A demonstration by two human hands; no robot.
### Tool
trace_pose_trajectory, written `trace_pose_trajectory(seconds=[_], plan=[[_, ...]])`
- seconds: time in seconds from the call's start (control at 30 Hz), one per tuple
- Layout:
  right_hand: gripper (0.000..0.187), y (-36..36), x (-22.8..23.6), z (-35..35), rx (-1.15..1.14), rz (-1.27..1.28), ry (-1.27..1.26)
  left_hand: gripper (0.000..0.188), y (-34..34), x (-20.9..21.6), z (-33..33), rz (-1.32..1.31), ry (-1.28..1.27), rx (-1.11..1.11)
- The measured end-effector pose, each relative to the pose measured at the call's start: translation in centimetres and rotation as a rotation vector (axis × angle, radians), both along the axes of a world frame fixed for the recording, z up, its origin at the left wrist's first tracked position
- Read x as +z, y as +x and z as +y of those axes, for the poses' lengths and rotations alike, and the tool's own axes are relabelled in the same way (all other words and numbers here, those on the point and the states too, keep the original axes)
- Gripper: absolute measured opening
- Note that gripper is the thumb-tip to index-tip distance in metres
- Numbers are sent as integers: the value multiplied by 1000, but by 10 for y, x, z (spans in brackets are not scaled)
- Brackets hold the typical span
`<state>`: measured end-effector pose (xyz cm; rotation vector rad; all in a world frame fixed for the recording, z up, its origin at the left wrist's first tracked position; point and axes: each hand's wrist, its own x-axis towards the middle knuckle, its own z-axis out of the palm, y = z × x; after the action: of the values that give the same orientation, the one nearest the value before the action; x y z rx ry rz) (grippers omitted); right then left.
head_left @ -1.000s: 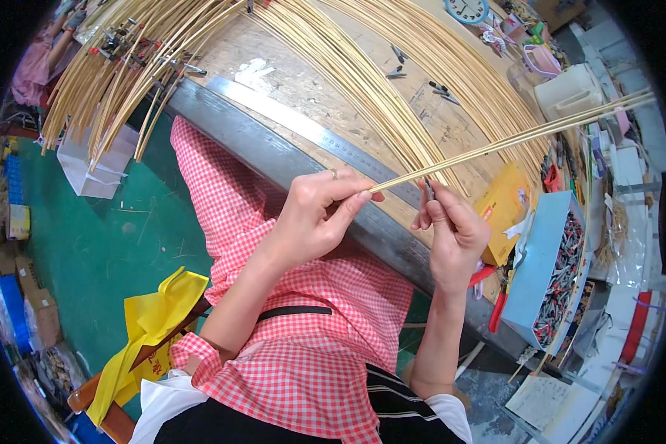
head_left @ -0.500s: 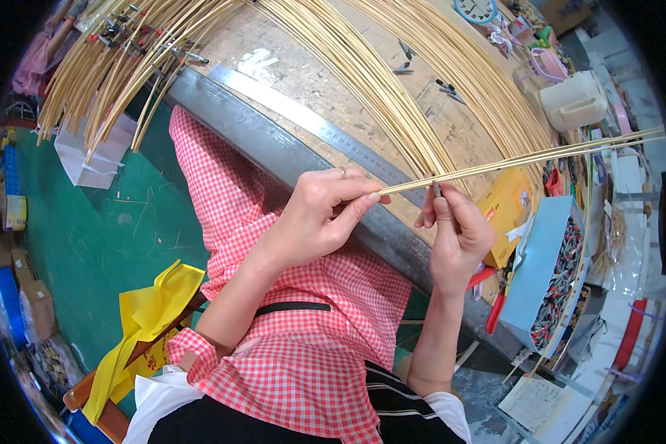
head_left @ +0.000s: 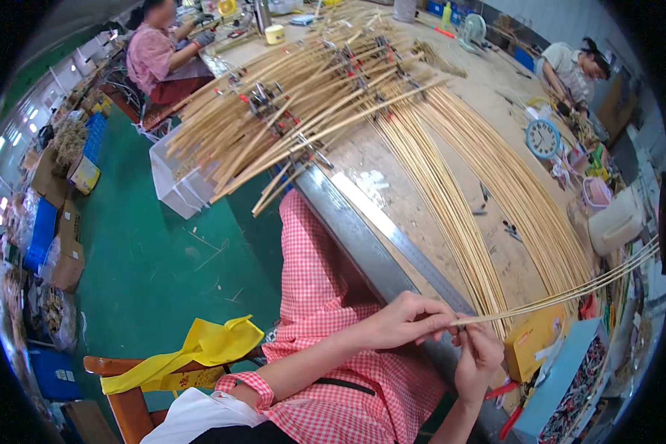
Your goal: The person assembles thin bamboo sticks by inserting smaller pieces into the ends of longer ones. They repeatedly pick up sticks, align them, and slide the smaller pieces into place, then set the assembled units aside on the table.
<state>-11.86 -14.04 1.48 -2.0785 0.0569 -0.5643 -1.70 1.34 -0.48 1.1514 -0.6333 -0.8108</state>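
Note:
My left hand (head_left: 411, 322) pinches the near ends of a few long, thin bamboo strips (head_left: 555, 300) between thumb and fingers. From there the strips run off to the right, bowing slightly upward. Just below those ends is my right hand (head_left: 479, 359), its fingers closed and close to the left fingertips. Whatever the right fingers pinch is hidden. Under the strips, a metal ruler (head_left: 392, 233) lies along the table edge. Beyond it, a bundle of pale strips (head_left: 451, 214) is spread lengthwise across the tabletop.
Clamped bamboo sticks (head_left: 274, 118) overhang the table's left corner. At right stand a yellow box (head_left: 529, 340), a light blue box (head_left: 562, 392) of small clips, red-handled pliers (head_left: 509, 422), a white jug (head_left: 616, 222) and a blue clock (head_left: 542, 139). Two people work at the far sides.
The view has swung up and left, bringing the far table and two people into sight. My right hand has come closer to the left fingertips, below the strip ends.

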Motion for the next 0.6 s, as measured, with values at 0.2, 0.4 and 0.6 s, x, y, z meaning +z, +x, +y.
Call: trace_pose_trajectory(seconds=[0.2,0.4,0.6], plan=[[17,-8,3,-6,52,43,82,24,-5,-13,-4,224,-161,-141],[18,-8,0,-14,119,-62,65,24,-6,-24,-7,183,-128,-162],[23,-7,15,-20,66,-242,630,25,-1,-23,-3,153,-98,-280]])
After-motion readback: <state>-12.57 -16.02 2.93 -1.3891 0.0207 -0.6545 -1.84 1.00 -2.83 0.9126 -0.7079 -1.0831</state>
